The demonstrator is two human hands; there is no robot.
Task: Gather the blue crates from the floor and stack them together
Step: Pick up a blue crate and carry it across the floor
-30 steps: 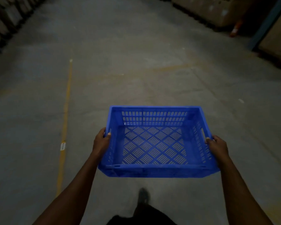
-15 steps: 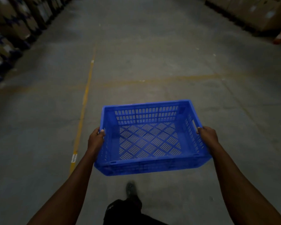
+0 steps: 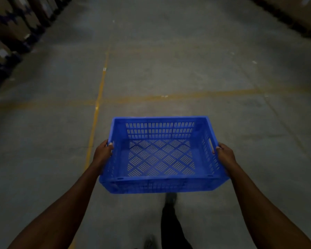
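Observation:
One empty blue crate point(image 3: 161, 155) with slotted walls and a lattice bottom is carried level in front of me, above the floor. My left hand point(image 3: 103, 153) grips its left wall, the thumb hooked over the rim. My right hand point(image 3: 224, 153) grips the right wall beside the handle slot. No other blue crate shows in the head view.
Grey concrete floor point(image 3: 169, 60) with a yellow line point(image 3: 97, 108) running ahead and a fainter one crossing it. Stacked cardboard boxes point(image 3: 9, 31) line the left side, more boxes point(image 3: 298, 9) the far right. My dark-trousered leg point(image 3: 171, 220) steps below the crate.
The view has swung left while I walk: the yellow line and the left boxes shifted rightward in frame. The crate stays in both hands, held the same way.

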